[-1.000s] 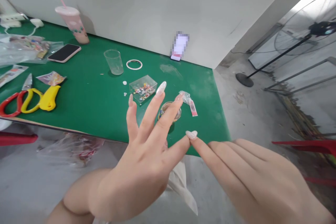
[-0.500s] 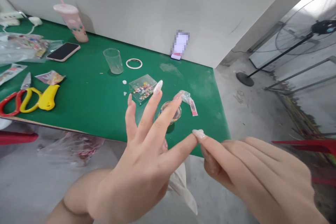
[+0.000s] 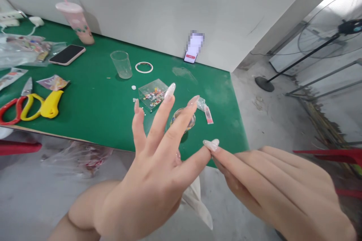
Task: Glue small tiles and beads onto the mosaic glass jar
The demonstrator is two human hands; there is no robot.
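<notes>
My left hand [image 3: 158, 165] is held over the table's near edge, palm down with its fingers spread and nothing between them. My right hand [image 3: 263, 180] pinches the tip of the left index finger between thumb and forefinger. Beyond the left fingers stands a small round jar [image 3: 190, 122], partly covered by them. A clear square box [image 3: 154, 96] of small colourful pieces sits just past the ring and middle fingertips. To the right of the jar lies a small tube [image 3: 208, 115] with a red and white label, beside crumpled clear plastic [image 3: 200, 102].
On the green table [image 3: 93, 94] are a clear cup [image 3: 121, 66], a white ring [image 3: 144, 67], red-and-yellow scissors [image 3: 28, 101], a dark phone [image 3: 68, 55] and a pink tumbler [image 3: 76, 22]. A lit phone [image 3: 194, 47] leans on the wall. A fan [image 3: 349, 27] stands right.
The right forefinger and thumb have shifted slightly left along the left index fingertip. The left little finger has moved a bit to the left. Objects on the table stay in place.
</notes>
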